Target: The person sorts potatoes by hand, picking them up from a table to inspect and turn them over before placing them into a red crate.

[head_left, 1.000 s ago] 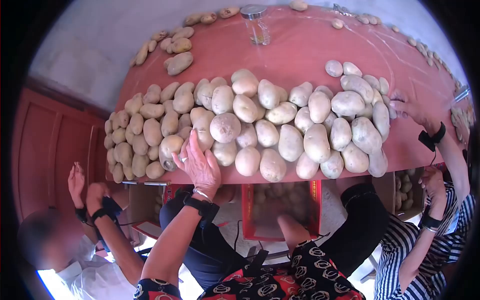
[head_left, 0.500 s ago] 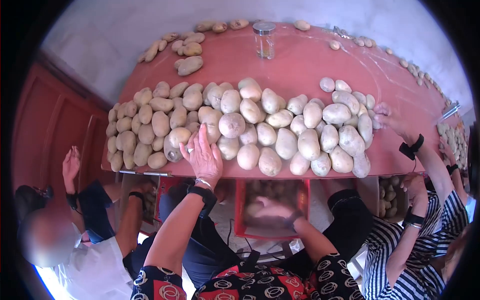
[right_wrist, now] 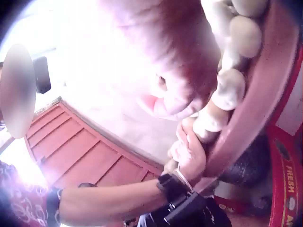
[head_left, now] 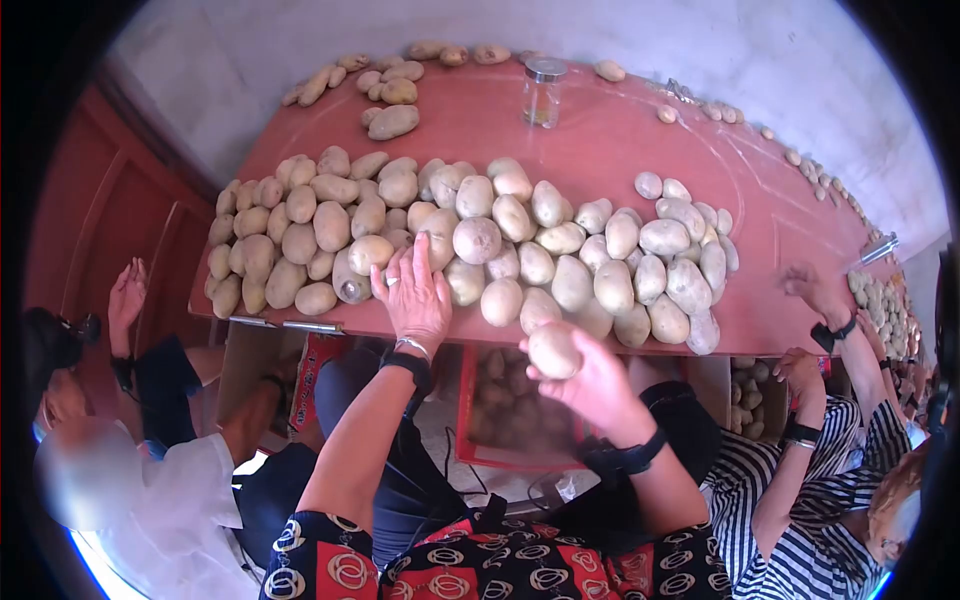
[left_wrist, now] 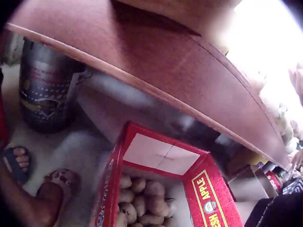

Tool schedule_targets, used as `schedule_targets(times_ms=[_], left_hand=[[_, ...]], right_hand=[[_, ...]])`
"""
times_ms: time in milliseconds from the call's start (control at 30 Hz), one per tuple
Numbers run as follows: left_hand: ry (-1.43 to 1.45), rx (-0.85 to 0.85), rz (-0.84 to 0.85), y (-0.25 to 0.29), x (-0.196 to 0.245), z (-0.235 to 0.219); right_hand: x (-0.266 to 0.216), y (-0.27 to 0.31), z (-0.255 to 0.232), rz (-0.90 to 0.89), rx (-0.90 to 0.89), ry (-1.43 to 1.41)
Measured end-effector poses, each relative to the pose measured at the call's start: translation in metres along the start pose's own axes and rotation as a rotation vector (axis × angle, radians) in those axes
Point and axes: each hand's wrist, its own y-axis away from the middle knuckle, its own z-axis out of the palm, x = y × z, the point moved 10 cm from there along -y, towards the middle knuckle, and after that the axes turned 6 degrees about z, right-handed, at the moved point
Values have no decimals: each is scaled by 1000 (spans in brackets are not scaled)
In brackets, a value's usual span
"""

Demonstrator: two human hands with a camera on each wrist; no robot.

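Over the table's front edge my right hand (head_left: 598, 385) grips a potato (head_left: 554, 350), fingers and thumb curled round it. In the right wrist view that hand (right_wrist: 177, 71) looms large and overexposed, and the potato hardly shows. My left hand (head_left: 416, 298), with a ring and a bracelet, rests against the front of the potato pile (head_left: 330, 225), its fingers extended upward. A round brownish potato (head_left: 477, 240) lies just right of its fingertips. Below the table edge stands a red box (left_wrist: 218, 203) holding several potatoes (left_wrist: 154, 203).
The red table (head_left: 590, 120) bears a glass jar (head_left: 543, 95) and more potatoes (head_left: 393, 122) along its back. A person in stripes (head_left: 780, 500) sits at the right, reaching over the tabletop. Another in white (head_left: 180, 500) sits at the left. A dark cylinder (left_wrist: 47, 90) stands under the table.
My right hand has risen from the red box to the table's edge, bringing up a potato. My left hand stays at the pile. The neighbour's hand at the right has drawn away from the potatoes.
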Motion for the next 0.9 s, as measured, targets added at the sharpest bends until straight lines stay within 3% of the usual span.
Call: schedule_targets(times_ms=[33, 100, 233, 333, 367, 433, 467, 533, 567, 633, 667, 767, 833, 900], left_hand=[[-2, -3, -1, 0, 0, 1], [1, -8, -9, 0, -2, 1], [0, 13, 6, -1, 0, -1], [17, 14, 13, 0, 1, -1], [19, 11, 11, 1, 1, 0], [-15, 29, 14, 0, 0, -1], [-18, 29, 14, 0, -3, -1], [-38, -13, -7, 2, -5, 7], [-102, 31, 21, 2, -4, 5], [-83, -30, -2, -1, -3, 3], [-69, -1, 11, 1, -3, 5], [-46, 35, 14, 1, -5, 6], [-19, 36, 7, 2, -6, 6], [-24, 41, 16, 3, -7, 6]], right_hand=[[-15, -1, 8, -25, -48, -124], [-59, 2, 17, -158, 1, -80], [-142, -16, 17, -365, 86, 309], [-196, -30, 9, -505, 600, 958], [-202, -38, 5, -500, 602, 960], [-222, -45, 28, -736, 736, 1593], [-225, -56, 24, -736, 733, 1591], [-212, -88, -9, -407, 764, 1874], [-204, -95, -26, -384, 753, 1891], [-196, -95, -14, -293, 747, 1891], [-195, -87, -1, -416, 730, 1918], [-196, -67, 8, -432, 850, 1971], [-194, -40, 31, -773, 659, 1694], [-204, 5, 29, -800, 752, 1623]])
